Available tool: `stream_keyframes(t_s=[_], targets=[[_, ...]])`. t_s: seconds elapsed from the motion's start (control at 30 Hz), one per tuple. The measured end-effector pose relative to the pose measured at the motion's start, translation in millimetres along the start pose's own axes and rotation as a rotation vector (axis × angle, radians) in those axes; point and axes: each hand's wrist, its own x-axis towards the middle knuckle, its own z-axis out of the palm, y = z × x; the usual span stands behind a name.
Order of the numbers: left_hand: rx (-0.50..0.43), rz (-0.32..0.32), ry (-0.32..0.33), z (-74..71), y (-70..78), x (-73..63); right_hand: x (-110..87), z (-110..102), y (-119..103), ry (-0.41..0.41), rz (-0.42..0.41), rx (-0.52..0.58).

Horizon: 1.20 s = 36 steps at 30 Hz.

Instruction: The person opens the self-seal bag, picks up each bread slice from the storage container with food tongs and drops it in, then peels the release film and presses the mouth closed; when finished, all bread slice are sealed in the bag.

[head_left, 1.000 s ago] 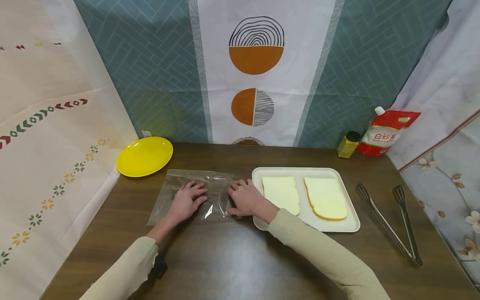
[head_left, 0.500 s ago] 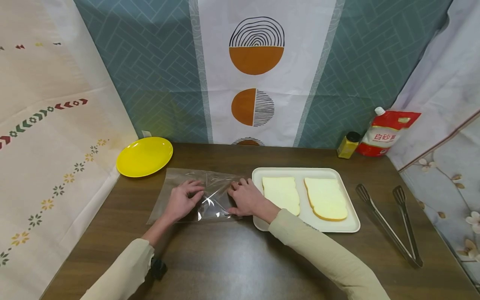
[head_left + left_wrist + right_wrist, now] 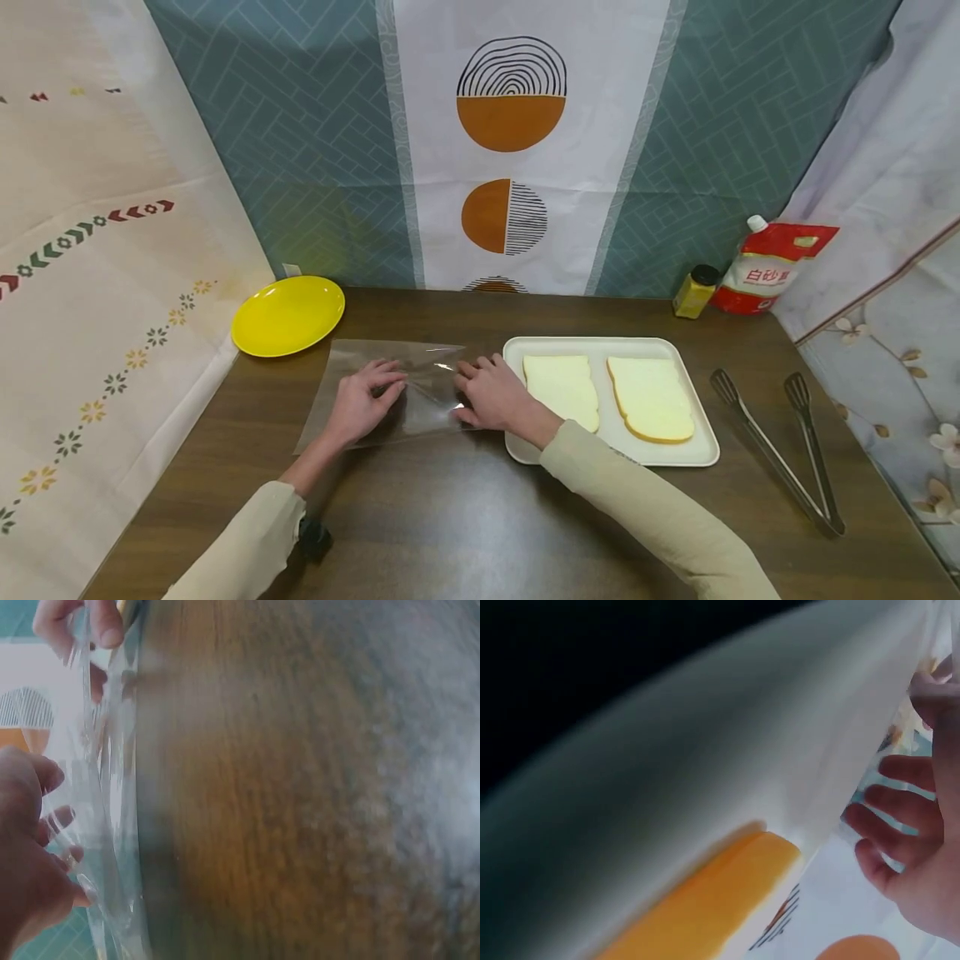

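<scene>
A clear plastic bag lies on the brown table between my hands, wrinkled and glossy. My left hand is on the bag's middle, its bent fingers and thumb pinching the film. In the left wrist view, the left hand has its fingertips against the upright folds of plastic film. At the bag's right end my right hand holds the film with bent fingers, the thumb nearer me. The right wrist view has the right hand beside the pale tray, its fingers curved and slightly apart.
Under my right wrist stands a white tray with two bread slices. Metal tongs lie spread to its right. A yellow plate sits back left; a yellow black-capped jar and red-white pouch stand back right.
My left hand has drawn back slightly left, its spread fingers bending together on the film. The film's folds and shine have shifted. My right hand has stayed at the bag's right end.
</scene>
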Motion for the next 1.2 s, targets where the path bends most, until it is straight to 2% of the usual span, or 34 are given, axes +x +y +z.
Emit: stream_keyframes(t_s=[0.13,0.3,0.37,0.43,0.5,0.57,0.73,0.9,1.03,1.1,1.2], targets=[[-0.023,-0.009,0.009,-3.0,1.1,-0.2,-3.0,-0.4,3.4,0.006,-0.008,0.056],[-0.029,-0.01,-0.009,-4.0,-0.7,1.3,-18.1,-11.0,16.3,0.168,-0.045,0.203],[-0.037,-0.006,-0.016,-3.3,-1.7,2.8,-32.1,-21.0,26.5,0.248,-0.027,0.287],[-0.047,-0.003,-0.021,-3.2,-2.4,3.8,-52.3,-31.4,40.3,0.321,0.026,0.351],[-0.063,-0.003,-0.023,-3.4,-3.0,3.7,-78.3,-41.5,56.6,0.365,0.126,0.396],[-0.071,-0.005,-0.029,-4.5,-3.4,2.6,-108.8,-50.8,74.5,0.382,0.265,0.417],[-0.065,-0.008,-0.036,-7.6,-5.8,-1.4,-190.4,-63.7,115.8,0.334,0.634,0.345],[-0.045,-0.012,-0.037,-6.7,-9.2,-3.9,-260.0,-67.3,140.0,0.268,0.973,0.321],[-0.035,-0.01,-0.039,-4.8,-10.6,-4.5,-299.0,-67.8,151.5,0.151,1.178,0.288],[-0.037,-0.011,-0.036,-3.6,-10.2,-4.2,-315.9,-67.2,156.2,0.081,1.245,0.277],[-0.032,-0.006,-0.027,-4.0,-10.9,-4.9,-333.0,-64.5,161.8,-0.089,1.347,0.337]])
